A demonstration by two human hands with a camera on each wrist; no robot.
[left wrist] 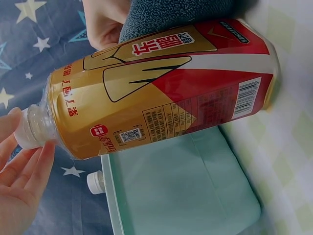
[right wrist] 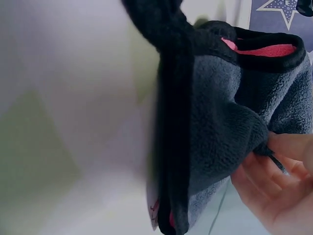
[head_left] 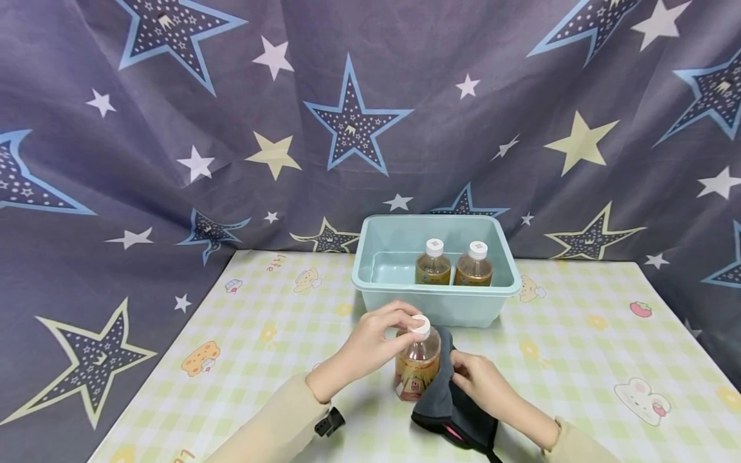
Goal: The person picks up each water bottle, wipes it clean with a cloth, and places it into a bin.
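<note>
A clear plastic drink bottle (head_left: 418, 370) with a red and gold label stands on the table in front of the blue bin. My left hand (head_left: 379, 337) pinches its white cap (left wrist: 30, 128) between thumb and fingers. Against the bottle's right side lies a dark grey fleecy cloth (right wrist: 220, 122) with black edging and a bit of pink lining. My right hand (head_left: 480, 382) pinches a fold of that cloth between thumb and fingers. In the left wrist view the cloth's textured side touches the bottle's label.
Behind the bottle stands a light blue plastic bin (head_left: 434, 302). Two white-capped bottles, a left one (head_left: 433, 265) and a right one (head_left: 473, 267), are inside it. A green checked cloth (head_left: 278, 360) covers the table, and a star-patterned curtain (head_left: 347, 193) hangs behind.
</note>
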